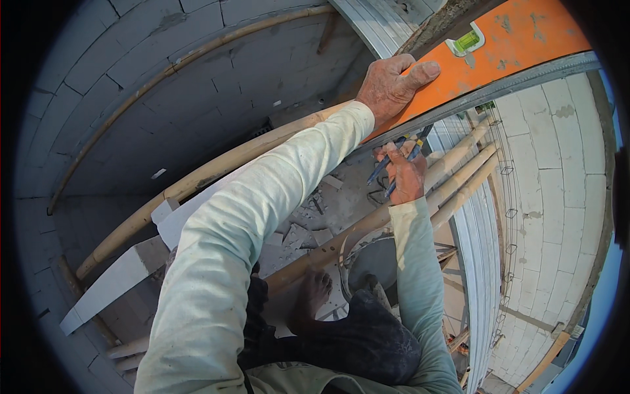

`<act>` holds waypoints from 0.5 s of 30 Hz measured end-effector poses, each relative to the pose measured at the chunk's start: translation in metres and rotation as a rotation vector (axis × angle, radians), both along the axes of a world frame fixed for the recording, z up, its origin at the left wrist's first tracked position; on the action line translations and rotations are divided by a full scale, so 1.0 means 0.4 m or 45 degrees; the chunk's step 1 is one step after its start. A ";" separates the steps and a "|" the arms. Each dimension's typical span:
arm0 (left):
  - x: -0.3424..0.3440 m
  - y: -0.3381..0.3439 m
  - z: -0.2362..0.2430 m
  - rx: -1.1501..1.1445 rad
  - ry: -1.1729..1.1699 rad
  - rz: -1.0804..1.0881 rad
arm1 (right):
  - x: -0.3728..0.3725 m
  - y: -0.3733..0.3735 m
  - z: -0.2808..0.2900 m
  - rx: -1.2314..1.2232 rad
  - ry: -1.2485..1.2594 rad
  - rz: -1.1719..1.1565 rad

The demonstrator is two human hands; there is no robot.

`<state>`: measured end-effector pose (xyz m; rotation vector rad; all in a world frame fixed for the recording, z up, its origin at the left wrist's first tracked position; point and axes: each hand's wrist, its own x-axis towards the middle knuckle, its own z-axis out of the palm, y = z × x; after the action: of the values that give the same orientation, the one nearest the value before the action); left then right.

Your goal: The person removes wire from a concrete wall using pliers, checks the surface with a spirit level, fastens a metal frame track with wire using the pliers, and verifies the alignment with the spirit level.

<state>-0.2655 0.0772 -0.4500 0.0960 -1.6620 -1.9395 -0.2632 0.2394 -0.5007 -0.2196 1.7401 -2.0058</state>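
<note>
My left hand [396, 87] is closed on the end of a long orange spirit level [518, 49], its thumb lying along the orange face. A green vial [467, 42] shows in the level's upper part. Along the level's lower edge runs a grey metal strip [485, 100]. Below it, my right hand [405, 174] is closed around pliers [415, 150] with blue and yellow handles. The jaws of the pliers point up toward the metal strip; whether they touch it, I cannot tell.
Bamboo poles [154, 220] cross at left and right. A bucket of grey mortar [373, 266] stands below, near my bare foot [314, 292]. Broken block pieces [298, 236] litter the floor. Block walls [551, 171] rise on both sides, with corrugated metal sheets [482, 243] at right.
</note>
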 end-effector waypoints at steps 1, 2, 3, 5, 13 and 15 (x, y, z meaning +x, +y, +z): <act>-0.001 0.005 -0.002 0.008 0.037 0.034 | 0.004 -0.003 0.002 0.027 0.007 -0.015; 0.003 0.009 0.002 0.017 0.074 0.069 | 0.004 -0.003 0.001 0.027 0.005 -0.015; 0.007 0.008 0.005 0.018 0.072 0.069 | 0.003 -0.004 0.000 0.046 0.007 -0.012; 0.014 0.003 0.011 -0.028 0.057 0.073 | -0.001 0.000 -0.008 0.069 0.008 -0.010; -0.007 0.017 0.010 -0.026 0.006 0.079 | -0.034 0.015 -0.032 -0.003 0.040 -0.018; -0.012 0.015 0.011 -0.009 -0.033 0.025 | -0.020 0.005 -0.016 -0.012 0.018 -0.056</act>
<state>-0.2701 0.0833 -0.4457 0.1346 -1.6782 -1.9253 -0.2712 0.2412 -0.5072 -0.2009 1.7588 -2.0492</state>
